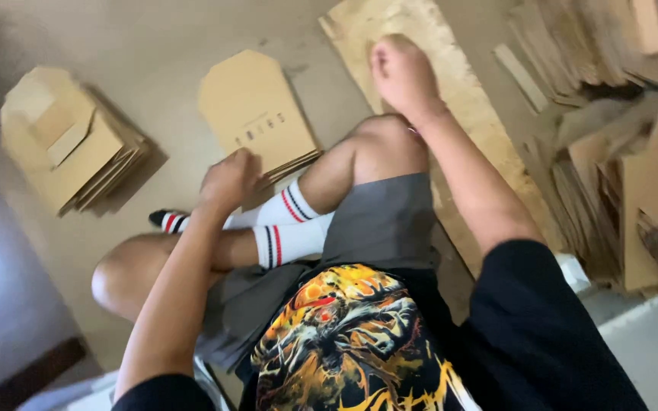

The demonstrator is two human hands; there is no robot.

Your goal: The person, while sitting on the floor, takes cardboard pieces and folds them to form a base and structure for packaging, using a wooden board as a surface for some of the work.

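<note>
Cardboard blanks are in reach of both hands. Left hand (pixel 230 181), near the knee at about eleven o'clock, is curled on the near edge of a flat stack of cut pieces (pixel 257 114). Right hand (pixel 404 74), at one o'clock, presses palm-down on a long board (pixel 451 99); its fingers are hidden. The pieces look light, stiff and creasable; best lifted by an edge.

Bare floor (pixel 169 53) lies open between the folded box stack (pixel 70 144) at far left and the flat cardboard pile (pixel 257 114) ahead. The crossed legs (pixel 306 213) block the near middle. The plywood board (pixel 436 99) runs forward on the right, and beyond it a loose cardboard heap (pixel 618 152) crowds the right edge.
</note>
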